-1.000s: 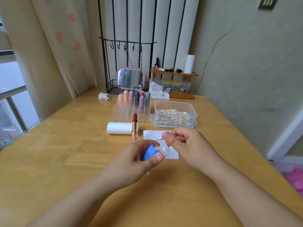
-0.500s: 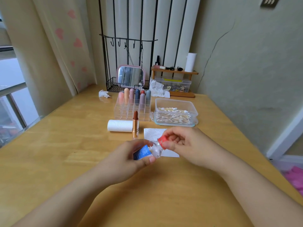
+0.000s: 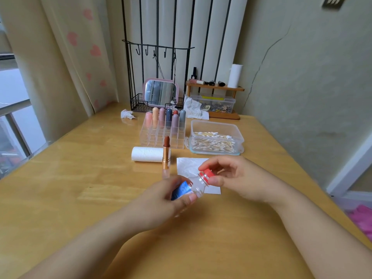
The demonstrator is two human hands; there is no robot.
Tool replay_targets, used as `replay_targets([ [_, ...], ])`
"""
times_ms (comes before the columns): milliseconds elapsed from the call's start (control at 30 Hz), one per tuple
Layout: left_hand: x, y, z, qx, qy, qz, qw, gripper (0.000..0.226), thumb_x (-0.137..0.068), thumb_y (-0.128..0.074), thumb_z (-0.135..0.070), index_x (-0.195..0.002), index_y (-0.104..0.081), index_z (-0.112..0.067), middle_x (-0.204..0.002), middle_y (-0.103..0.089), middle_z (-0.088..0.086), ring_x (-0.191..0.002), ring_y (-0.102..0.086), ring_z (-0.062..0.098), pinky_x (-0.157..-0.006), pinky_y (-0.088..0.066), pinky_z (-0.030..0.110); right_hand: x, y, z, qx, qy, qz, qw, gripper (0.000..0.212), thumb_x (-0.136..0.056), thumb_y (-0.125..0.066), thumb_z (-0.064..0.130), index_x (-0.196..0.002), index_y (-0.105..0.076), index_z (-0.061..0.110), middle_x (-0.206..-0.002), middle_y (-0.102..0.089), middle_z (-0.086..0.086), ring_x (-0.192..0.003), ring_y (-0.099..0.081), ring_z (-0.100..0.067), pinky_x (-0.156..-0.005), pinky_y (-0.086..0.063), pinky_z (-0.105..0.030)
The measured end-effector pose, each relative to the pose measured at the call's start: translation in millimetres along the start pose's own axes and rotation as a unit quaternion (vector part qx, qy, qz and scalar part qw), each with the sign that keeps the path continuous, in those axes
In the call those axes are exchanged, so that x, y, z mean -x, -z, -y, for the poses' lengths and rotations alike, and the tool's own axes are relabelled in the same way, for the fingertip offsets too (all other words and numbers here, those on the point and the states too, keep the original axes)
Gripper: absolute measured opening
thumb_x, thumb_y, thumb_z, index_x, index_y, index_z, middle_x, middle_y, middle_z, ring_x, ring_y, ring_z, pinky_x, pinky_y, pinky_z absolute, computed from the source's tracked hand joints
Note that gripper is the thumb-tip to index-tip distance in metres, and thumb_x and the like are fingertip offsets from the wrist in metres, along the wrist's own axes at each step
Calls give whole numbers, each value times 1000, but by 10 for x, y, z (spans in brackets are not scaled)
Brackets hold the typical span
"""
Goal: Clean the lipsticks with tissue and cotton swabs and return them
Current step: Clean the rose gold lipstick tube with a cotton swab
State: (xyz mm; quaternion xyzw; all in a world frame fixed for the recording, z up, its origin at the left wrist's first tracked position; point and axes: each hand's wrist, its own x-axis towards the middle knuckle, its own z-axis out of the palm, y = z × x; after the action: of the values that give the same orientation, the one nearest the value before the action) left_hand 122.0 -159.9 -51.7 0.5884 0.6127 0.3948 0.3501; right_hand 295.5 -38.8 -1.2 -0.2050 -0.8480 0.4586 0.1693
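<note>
At the centre of the frame, the left hand [image 3: 161,200] wraps its grip round a small clear bottle [image 3: 191,187] with a blue label, tilted up to the right. The right hand [image 3: 231,178] pinches the bottle's red cap [image 3: 207,175] between thumb and fingers. Just behind lies a flat white tissue [image 3: 186,165] on the table [image 3: 80,178]. Left of it an uncapped lipstick [image 3: 166,153] stands upright beside a white roll [image 3: 147,154]. Farther back, a clear organizer [image 3: 161,135] holds capped lipsticks [image 3: 168,117], with a tub of cotton swabs [image 3: 213,140] to its right.
</note>
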Motion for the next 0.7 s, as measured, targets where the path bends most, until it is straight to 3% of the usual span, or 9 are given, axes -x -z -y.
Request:
replay_targets([
  [100, -47, -24, -5, 24, 17, -10, 1000, 41, -76, -56, -56, -104, -60, -25, -83, -64, -5, -74, -60, 12, -82, -51, 37, 24, 177, -31, -77, 19, -61, 995, 30, -81, -62, -10, -94, -65, 18, -90, -69, 7, -87, -61, -5, -78, -50, -18],
  [167, -81, -43, 6, 41, 20, -29, 999, 35, -83, -59, -52, -106, -57, -25, -88, -65, -1, -76, -60, 11, -81, -53, 31, 18, 312, -85, -104, 5, -130, 986, 29, -78, -65, -10, -92, -64, 15, -91, -70, 2, -86, -64, -8, -77, -51, -16],
  [233, -120, -73, -18, 64, 14, -45, 997, 25, -88, -61, -37, -107, -54, -22, -84, -61, 0, -68, -56, 7, -70, -51, 22, -21, 354, -238, -79, -53, -183, 978, 27, -75, -71, -7, -87, -62, 16, -90, -70, -4, -80, -65, -12, -72, -51, -14],
  [300, -187, -97, -29, 79, 6, -60, 995, 29, -84, -64, -39, -105, -54, -21, -86, -60, 2, -67, -56, 8, -68, -47, 19, -81, 332, -469, -3, -146, -210, 967, 25, -74, -77, 3, -81, -60, 20, -89, -70, -8, -76, -64, -14, -66, -49, -19],
  [367, -264, -118, -15, 76, 2, -79, 994, 37, -80, -66, -49, -102, -55, -23, -93, -65, 1, -76, -62, 11, -75, -50, 24, -139, 285, -674, 49, -194, -213, 956, 25, -72, -79, 9, -78, -59, 22, -88, -70, -8, -78, -65, -17, -65, -48, -22],
  [433, -338, -143, 8, 69, 0, -101, 993, 30, -82, -66, -44, -101, -56, -24, -99, -69, -1, -92, -64, 11, -84, -51, 28, -182, 252, -797, 98, -178, -205, 957, 24, -73, -77, 9, -78, -57, 21, -82, -67, -1, -74, -63, -13, -64, -46, -15],
  [567, -444, -206, 0, 85, -8, -125, 988, 18, -87, -66, -22, -101, -55, -20, -102, -68, -3, -92, -63, -1, -73, -46, 11, -197, 258, -826, 212, -150, -177, 949, 19, -75, -74, 16, -86, -59, 22, -83, -61, 9, -82, -59, -10, -64, -38, -4],
  [633, -485, -227, -13, 88, -12, -132, 987, 19, -85, -67, -18, -100, -55, -18, -102, -66, -2, -87, -63, -4, -69, -46, 8, -235, 323, -778, 221, -168, -150, 949, 23, -76, -75, 21, -93, -59, 23, -86, -57, 13, -83, -57, -7, -63, -38, -8],
  [700, -525, -235, -26, 85, -15, -126, 988, 21, -84, -68, -17, -101, -56, -17, -102, -66, -3, -87, -63, -3, -69, -47, 9, -362, 449, -706, 214, -137, -181, 950, 24, -77, -76, 22, -95, -60, 24, -87, -56, 13, -82, -53, -7, -63, -36, -9],
])
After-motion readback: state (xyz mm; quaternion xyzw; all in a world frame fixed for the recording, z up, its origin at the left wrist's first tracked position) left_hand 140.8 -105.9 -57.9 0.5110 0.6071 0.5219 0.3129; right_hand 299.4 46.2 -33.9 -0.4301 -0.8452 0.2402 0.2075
